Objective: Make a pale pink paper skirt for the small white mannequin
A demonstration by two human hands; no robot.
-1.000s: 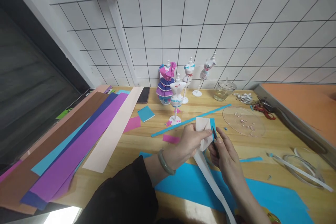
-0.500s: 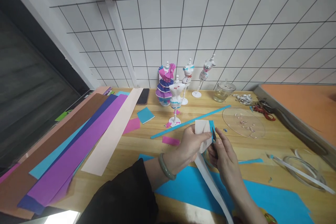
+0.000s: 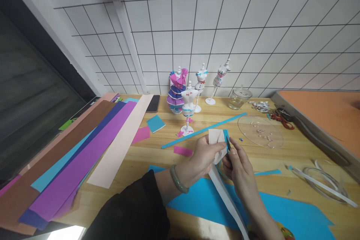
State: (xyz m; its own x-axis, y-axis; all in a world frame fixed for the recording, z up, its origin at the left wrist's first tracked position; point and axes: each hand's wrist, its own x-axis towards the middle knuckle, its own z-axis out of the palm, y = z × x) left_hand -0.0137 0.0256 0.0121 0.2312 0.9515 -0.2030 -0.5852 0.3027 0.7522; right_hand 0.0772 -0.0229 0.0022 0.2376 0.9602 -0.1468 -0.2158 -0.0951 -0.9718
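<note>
My left hand (image 3: 204, 153), with a green bangle (image 3: 178, 180) at its wrist, pinches a white folded strip (image 3: 216, 135) with the thumb on top. Along the strip's right side runs a narrow blue edge (image 3: 225, 133). My right hand (image 3: 239, 165) grips a black pointed tool (image 3: 228, 144), its tip against that blue edge. Fingers cover most of the tool, so its kind is unclear. A long white band (image 3: 225, 191) hangs from below the hands toward the front. Under both hands lies a large blue sheet (image 3: 202, 195).
Several small mannequins (image 3: 188, 101) stand at the back, one in a ruffled purple dress (image 3: 176, 95). Long coloured sheets (image 3: 84, 157) cover the left side. A lidded glass cup (image 3: 239, 98), a clear round plate (image 3: 261, 131) with tiny pieces and coiled strips (image 3: 323, 182) lie right.
Hardly anything differs. The black tool and my right fingers have shifted very slightly left along the blue edge; my left hand keeps its pinch.
</note>
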